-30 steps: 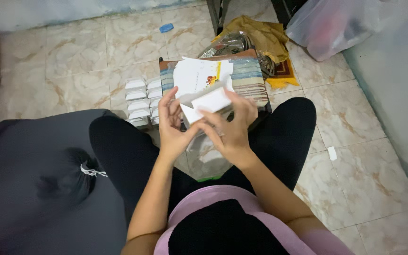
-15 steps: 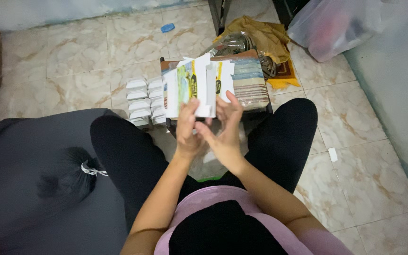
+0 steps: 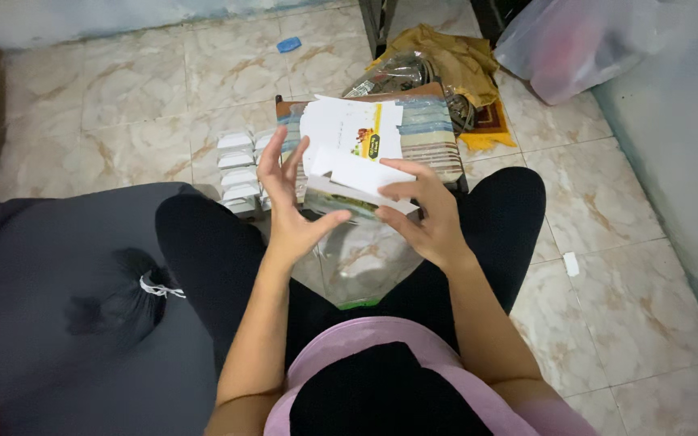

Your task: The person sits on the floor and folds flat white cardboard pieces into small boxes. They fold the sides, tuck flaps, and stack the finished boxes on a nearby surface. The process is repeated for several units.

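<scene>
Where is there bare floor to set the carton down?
Bare tile lies far left, between the folded white boxes and the wall, and right of the right knee. Crowded ahead: flat carton stack, brown cloth, plastic bag.

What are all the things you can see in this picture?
Flat carton blank: one, white with yellow print, between both hands.
Folded cartons: several, white, stacked on floor, left of the low stand.
Low stand: one, striped top, ahead of knees.
Grey tied bag: one, at left.
Clear plastic bag: one, top right.
Yellow cloth: one, behind stand.
Blue bit: one, on tiles.
Left hand: open, touching carton.
Right hand: gripping carton.
</scene>
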